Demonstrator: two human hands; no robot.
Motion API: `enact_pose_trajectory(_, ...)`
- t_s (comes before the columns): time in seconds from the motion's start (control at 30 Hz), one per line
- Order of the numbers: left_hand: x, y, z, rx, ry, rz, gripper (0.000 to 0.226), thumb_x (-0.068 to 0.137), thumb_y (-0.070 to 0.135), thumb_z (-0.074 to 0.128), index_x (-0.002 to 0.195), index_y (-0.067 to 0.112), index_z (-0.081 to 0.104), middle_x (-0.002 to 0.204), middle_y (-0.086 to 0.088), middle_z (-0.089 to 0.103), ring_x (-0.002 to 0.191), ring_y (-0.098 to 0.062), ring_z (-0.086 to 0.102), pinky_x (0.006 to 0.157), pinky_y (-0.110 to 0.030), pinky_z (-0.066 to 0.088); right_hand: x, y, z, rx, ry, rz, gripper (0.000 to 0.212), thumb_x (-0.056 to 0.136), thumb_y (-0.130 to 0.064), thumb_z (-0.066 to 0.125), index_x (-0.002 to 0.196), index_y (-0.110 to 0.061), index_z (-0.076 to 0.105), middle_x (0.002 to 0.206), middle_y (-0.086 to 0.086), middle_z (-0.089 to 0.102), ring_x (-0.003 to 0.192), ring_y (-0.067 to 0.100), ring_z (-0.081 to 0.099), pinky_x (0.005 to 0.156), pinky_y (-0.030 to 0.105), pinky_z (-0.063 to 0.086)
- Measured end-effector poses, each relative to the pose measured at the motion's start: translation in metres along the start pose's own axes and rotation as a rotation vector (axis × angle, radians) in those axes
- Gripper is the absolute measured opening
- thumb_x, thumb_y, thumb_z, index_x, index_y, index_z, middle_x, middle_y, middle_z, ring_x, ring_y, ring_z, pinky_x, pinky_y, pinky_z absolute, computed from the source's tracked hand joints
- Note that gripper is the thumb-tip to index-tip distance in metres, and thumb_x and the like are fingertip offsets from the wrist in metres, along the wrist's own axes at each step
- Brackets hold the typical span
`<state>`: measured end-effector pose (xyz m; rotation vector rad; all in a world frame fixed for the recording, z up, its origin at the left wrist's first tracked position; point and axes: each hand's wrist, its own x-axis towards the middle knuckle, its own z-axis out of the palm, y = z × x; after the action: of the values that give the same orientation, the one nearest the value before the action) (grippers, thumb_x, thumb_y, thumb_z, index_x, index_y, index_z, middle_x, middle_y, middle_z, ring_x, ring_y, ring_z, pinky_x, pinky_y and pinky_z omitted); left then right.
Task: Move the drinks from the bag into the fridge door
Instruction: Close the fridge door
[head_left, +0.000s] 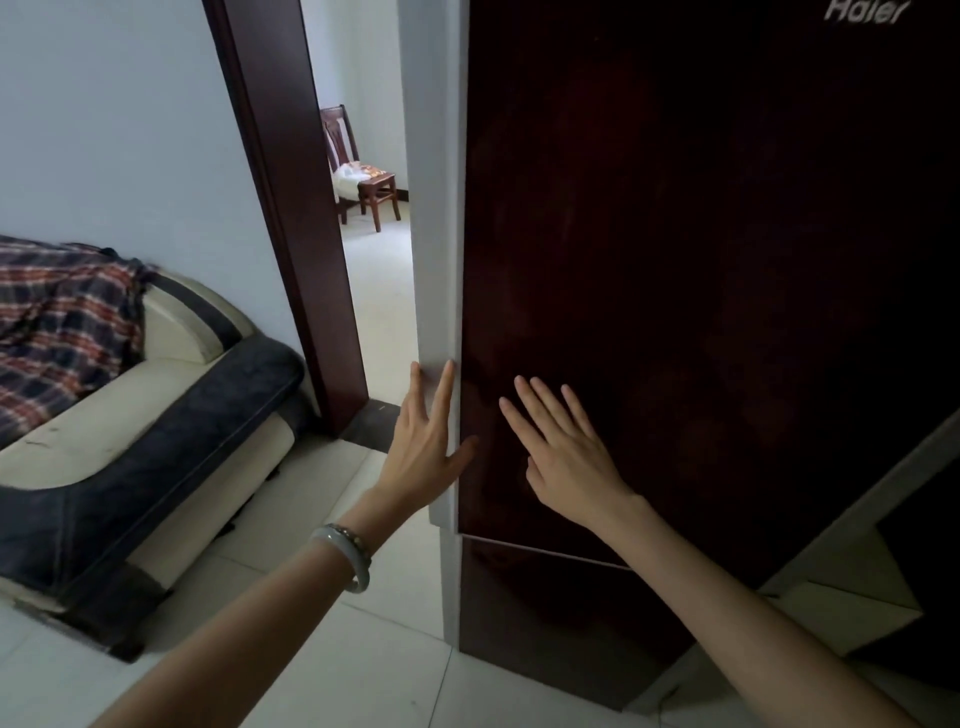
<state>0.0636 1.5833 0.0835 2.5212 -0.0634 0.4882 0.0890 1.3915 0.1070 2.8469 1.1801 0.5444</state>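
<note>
A: How many hands are on the fridge door (701, 260)?

B: Two. The left hand (423, 441), near 7 o'clock, lays straight, spread fingers on the door's white side edge (434, 208), thumb on the dark front. The right hand (563, 452), near 5 o'clock, lies flat and wide on the front. Neither holds anything.

A: And the door?

B: It fills 12 to 4 o'clock, with one lower door (545, 613) beneath.

A: Anything else?

B: Two bracelets (353, 561) on the left wrist. One sofa (171, 415) with one plaid blanket (62, 322) at 9. One wooden chair (363, 171) at 11, with something white on it, too small to tell.
</note>
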Motion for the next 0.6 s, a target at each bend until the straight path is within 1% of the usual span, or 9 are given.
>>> enact_pose_trajectory(0.07, 0.010, 0.000, 0.004, 0.008, 0.001, -0.018, 0.094, 0.086, 0.034, 0.059, 0.145, 0.034, -0.015, 0.154, -0.018, -0.017, 0.142, -0.037, -0.005, 0.112, -0.047, 0.014, 0.006, 0.008, 0.002, -0.002, 0.000, -0.007, 0.080, 0.075, -0.015, 0.064, 0.144, -0.011, 0.023, 0.153, 0.015, 0.017, 0.142, 0.027, 0.009, 0.116, 0.046, 0.006)
enact_pose_trajectory(0.23, 0.029, -0.001, 0.009, 0.051, -0.017, -0.031, 0.098, 0.085, 0.031, 0.061, 0.145, 0.031, -0.015, 0.154, -0.020, -0.015, 0.142, -0.037, -0.004, 0.111, -0.049, 0.017, 0.017, 0.023, 0.006, 0.007, -0.001, -0.024, 0.074, 0.076, -0.015, 0.063, 0.141, -0.007, 0.029, 0.152, 0.016, 0.019, 0.141, 0.027, 0.012, 0.115, 0.045, 0.010)
enact_pose_trajectory(0.37, 0.042, -0.004, 0.005, 0.113, -0.047, -0.021, 0.102, 0.085, 0.030, 0.063, 0.140, 0.038, -0.022, 0.154, -0.021, -0.013, 0.142, -0.038, 0.003, 0.111, -0.050, 0.022, 0.024, 0.029, 0.007, 0.008, -0.010, -0.015, 0.070, 0.075, -0.014, 0.064, 0.138, -0.005, 0.035, 0.151, 0.017, 0.023, 0.141, 0.028, 0.015, 0.114, 0.045, 0.011)
enact_pose_trajectory(0.47, 0.047, -0.003, 0.001, 0.147, -0.080, -0.017, 0.105, 0.084, 0.028, 0.064, 0.138, 0.039, -0.025, 0.154, -0.021, -0.013, 0.142, -0.037, 0.002, 0.112, -0.049, 0.021, 0.027, 0.029, 0.004, 0.041, -0.016, 0.006, 0.063, 0.077, -0.014, 0.063, 0.135, -0.005, 0.040, 0.151, 0.017, 0.023, 0.141, 0.027, 0.013, 0.114, 0.043, 0.006)
enact_pose_trajectory(0.6, 0.046, -0.003, -0.003, 0.185, -0.107, -0.029, 0.104, 0.084, 0.028, 0.065, 0.142, 0.034, -0.022, 0.154, -0.019, -0.013, 0.143, -0.036, 0.001, 0.113, -0.047, 0.019, 0.026, 0.026, -0.001, 0.084, -0.018, 0.029, 0.061, 0.085, -0.017, 0.055, 0.140, -0.009, 0.031, 0.154, 0.014, 0.012, 0.143, 0.024, 0.002, 0.114, 0.038, -0.005)
